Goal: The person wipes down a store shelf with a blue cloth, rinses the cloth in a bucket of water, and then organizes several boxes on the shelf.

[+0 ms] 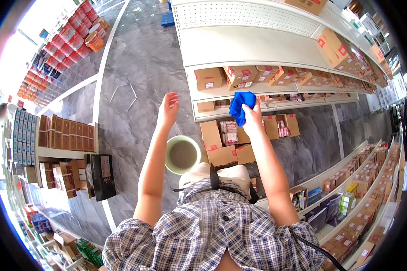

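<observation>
A bunched blue cloth (239, 106) is gripped in my right hand (253, 117), held out in front of the white metal shelving. My left hand (168, 110) is raised over the grey floor, holding nothing, its fingers partly curled and slightly apart. Below it, a pale green bucket (168, 152) stands by my legs with murky grey contents. The shelf board (237, 47) ahead shows a bare surface in front of a perforated back panel. On the tier beneath it, a row of cardboard boxes (208, 78) runs off to the right.
Opened cardboard cartons (222, 155) with packaged goods sit on the floor by the shelf base. Another stocked shelf unit (349, 189) lies to the right. Leftward are a rack with cartons (66, 132), a black box (103, 176) and stacked red buckets (68, 34). A bent metal rod (123, 85) lies ahead.
</observation>
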Demonstrator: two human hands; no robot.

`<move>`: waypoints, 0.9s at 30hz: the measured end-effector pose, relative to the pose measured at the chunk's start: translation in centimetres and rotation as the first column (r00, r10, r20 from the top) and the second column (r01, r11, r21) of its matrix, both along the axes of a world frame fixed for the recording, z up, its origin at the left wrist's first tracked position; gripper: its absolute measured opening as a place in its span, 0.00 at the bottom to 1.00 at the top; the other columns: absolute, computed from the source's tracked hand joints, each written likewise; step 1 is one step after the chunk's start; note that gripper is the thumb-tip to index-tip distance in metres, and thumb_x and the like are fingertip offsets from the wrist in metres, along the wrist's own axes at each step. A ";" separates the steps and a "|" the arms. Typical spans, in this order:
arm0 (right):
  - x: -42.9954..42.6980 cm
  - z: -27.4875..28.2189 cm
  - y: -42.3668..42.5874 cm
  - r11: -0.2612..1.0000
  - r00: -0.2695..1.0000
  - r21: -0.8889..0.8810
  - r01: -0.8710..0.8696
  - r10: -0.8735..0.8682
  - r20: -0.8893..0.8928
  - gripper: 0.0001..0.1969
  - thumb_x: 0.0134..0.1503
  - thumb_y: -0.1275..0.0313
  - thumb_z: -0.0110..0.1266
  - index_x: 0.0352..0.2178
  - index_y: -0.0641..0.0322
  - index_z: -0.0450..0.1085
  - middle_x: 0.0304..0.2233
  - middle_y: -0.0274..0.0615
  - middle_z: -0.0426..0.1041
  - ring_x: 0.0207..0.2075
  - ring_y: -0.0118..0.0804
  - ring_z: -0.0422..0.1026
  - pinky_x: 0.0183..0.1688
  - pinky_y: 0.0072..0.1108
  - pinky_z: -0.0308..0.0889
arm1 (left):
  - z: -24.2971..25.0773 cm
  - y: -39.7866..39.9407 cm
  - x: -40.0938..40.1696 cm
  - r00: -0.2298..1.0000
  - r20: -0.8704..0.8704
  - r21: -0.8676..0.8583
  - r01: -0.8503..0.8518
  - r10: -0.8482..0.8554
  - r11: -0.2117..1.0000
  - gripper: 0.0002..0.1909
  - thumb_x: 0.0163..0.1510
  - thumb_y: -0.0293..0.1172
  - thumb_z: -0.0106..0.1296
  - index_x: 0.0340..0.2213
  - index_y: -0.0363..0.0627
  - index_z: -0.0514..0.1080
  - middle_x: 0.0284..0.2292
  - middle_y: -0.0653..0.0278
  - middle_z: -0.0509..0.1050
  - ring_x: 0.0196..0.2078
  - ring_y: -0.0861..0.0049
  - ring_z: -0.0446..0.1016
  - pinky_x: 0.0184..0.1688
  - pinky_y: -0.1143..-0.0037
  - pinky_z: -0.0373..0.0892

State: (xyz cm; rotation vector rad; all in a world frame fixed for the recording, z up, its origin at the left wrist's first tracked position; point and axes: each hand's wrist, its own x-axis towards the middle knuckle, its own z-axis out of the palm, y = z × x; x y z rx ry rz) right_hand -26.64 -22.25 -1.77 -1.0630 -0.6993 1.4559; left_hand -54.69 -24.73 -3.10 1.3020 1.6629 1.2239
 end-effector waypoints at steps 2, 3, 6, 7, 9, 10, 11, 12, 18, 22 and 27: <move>-0.9 -0.1 1.5 0.997 0.997 0.040 -0.069 0.070 -0.027 0.22 0.49 0.85 0.38 0.48 0.59 0.56 0.39 0.44 0.67 0.39 0.38 0.70 0.38 0.29 0.71 | -0.6 0.7 -0.1 0.999 -0.044 0.033 -0.018 0.019 0.999 0.19 0.48 0.22 0.45 0.44 0.43 0.62 0.42 0.59 0.68 0.42 0.75 0.68 0.43 0.76 0.64; -1.0 -0.4 2.2 0.990 0.991 0.076 -0.119 0.122 -0.045 0.22 0.48 0.86 0.39 0.46 0.59 0.58 0.37 0.43 0.68 0.35 0.36 0.72 0.34 0.28 0.73 | -0.7 1.0 0.3 0.996 -0.082 0.062 -0.017 0.022 0.998 0.20 0.47 0.22 0.46 0.44 0.43 0.62 0.42 0.58 0.68 0.44 0.72 0.68 0.46 0.74 0.63; -1.2 -0.8 4.9 0.979 0.982 0.070 -0.190 0.188 0.030 0.24 0.47 0.83 0.43 0.48 0.59 0.58 0.37 0.38 0.68 0.36 0.31 0.70 0.37 0.24 0.70 | -0.4 2.8 1.1 0.963 -0.269 0.139 0.037 0.002 0.990 0.25 0.45 0.23 0.48 0.47 0.44 0.59 0.49 0.54 0.61 0.51 0.63 0.61 0.51 0.67 0.59; -1.1 -1.1 6.0 0.969 0.972 0.096 -0.228 0.221 0.074 0.23 0.48 0.82 0.44 0.48 0.59 0.58 0.37 0.37 0.68 0.37 0.30 0.69 0.38 0.24 0.69 | -0.7 3.5 1.5 0.910 -0.414 0.242 0.091 0.018 0.966 0.26 0.45 0.23 0.48 0.48 0.43 0.59 0.50 0.52 0.59 0.53 0.59 0.58 0.52 0.65 0.57; -1.4 0.1 7.5 0.945 0.950 0.102 -0.311 0.309 0.035 0.23 0.49 0.80 0.46 0.49 0.59 0.58 0.38 0.37 0.68 0.38 0.29 0.68 0.40 0.23 0.68 | -2.0 5.1 1.8 0.879 -0.470 0.274 0.061 0.078 0.960 0.28 0.45 0.25 0.50 0.50 0.43 0.57 0.51 0.51 0.57 0.53 0.56 0.56 0.53 0.64 0.56; -1.7 0.6 8.1 0.925 0.930 0.101 -0.366 0.368 -0.004 0.23 0.49 0.79 0.47 0.49 0.59 0.58 0.38 0.37 0.67 0.39 0.29 0.68 0.41 0.23 0.67 | -2.7 6.1 2.0 0.846 -0.523 0.295 0.059 0.110 0.954 0.30 0.46 0.27 0.51 0.51 0.42 0.55 0.52 0.50 0.55 0.54 0.54 0.54 0.54 0.63 0.54; -2.0 0.1 9.5 0.922 0.926 0.109 -0.372 0.377 -0.022 0.22 0.50 0.77 0.49 0.49 0.60 0.58 0.40 0.38 0.67 0.39 0.28 0.68 0.40 0.22 0.67 | -3.3 7.0 2.3 0.842 -0.525 0.310 0.053 0.124 0.949 0.30 0.46 0.27 0.51 0.51 0.42 0.55 0.52 0.50 0.55 0.54 0.54 0.54 0.54 0.63 0.54; -2.5 0.2 10.2 0.924 0.930 0.104 -0.367 0.367 0.020 0.22 0.50 0.78 0.49 0.49 0.60 0.58 0.41 0.38 0.66 0.40 0.28 0.67 0.41 0.22 0.66 | -4.3 7.9 2.6 0.825 -0.536 0.335 0.014 0.179 0.942 0.32 0.46 0.29 0.52 0.52 0.40 0.54 0.52 0.50 0.54 0.54 0.53 0.54 0.54 0.63 0.54; -5.3 -0.4 18.0 0.772 0.802 0.482 -0.414 0.059 0.594 0.20 0.50 0.82 0.45 0.47 0.59 0.61 0.44 0.45 0.67 0.45 0.37 0.67 0.48 0.23 0.60 | -6.9 14.0 4.6 0.746 -0.590 0.349 -0.112 0.311 0.931 0.37 0.47 0.38 0.54 0.53 0.37 0.50 0.55 0.51 0.51 0.57 0.56 0.51 0.56 0.58 0.49; -10.0 0.3 24.2 0.325 0.563 0.733 -0.598 -0.481 0.672 0.22 0.46 0.86 0.41 0.44 0.59 0.64 0.45 0.44 0.66 0.49 0.46 0.63 0.50 0.30 0.59 | -8.6 15.7 4.3 0.742 -0.505 0.485 -0.178 0.440 0.856 0.38 0.45 0.39 0.55 0.53 0.37 0.51 0.54 0.52 0.53 0.56 0.57 0.54 0.56 0.58 0.49; -15.7 -2.4 34.7 0.247 0.332 0.665 -0.705 -0.713 0.618 0.15 0.49 0.78 0.41 0.39 0.61 0.68 0.44 0.42 0.68 0.50 0.45 0.62 0.53 0.29 0.56 | -7.6 16.3 5.0 0.739 -0.513 0.478 -0.177 0.437 0.860 0.37 0.44 0.37 0.56 0.52 0.36 0.53 0.53 0.53 0.56 0.55 0.60 0.55 0.56 0.60 0.50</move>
